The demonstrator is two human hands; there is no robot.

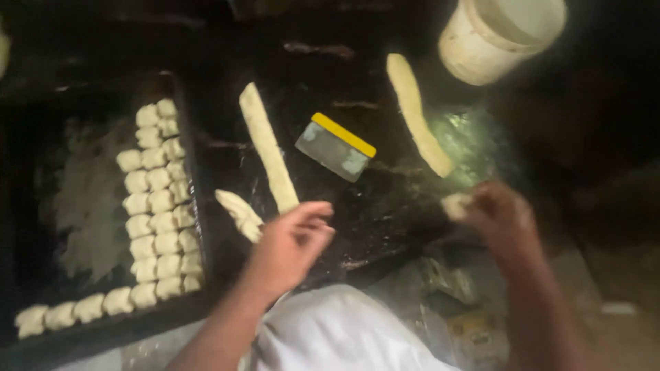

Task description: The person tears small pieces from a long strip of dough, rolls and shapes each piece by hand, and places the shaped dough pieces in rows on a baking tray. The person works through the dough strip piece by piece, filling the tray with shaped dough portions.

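My left hand [292,244] hovers over the dark worktop with its fingers loosely curled, holding nothing, just below the near end of a long dough strip [268,148]. A shorter dough piece [239,214] lies just left of that hand. My right hand [498,216] pinches a small lump of dough [456,205] between its fingertips. A second long dough strip [416,113] lies beyond it. A metal dough scraper with a yellow handle [337,146] rests between the two strips.
A dark baking tray [89,199] on the left holds several rows of small dough pieces [159,203] and a floury patch. A white bucket [498,34] stands at the top right. White cloth [337,330] fills the bottom centre.
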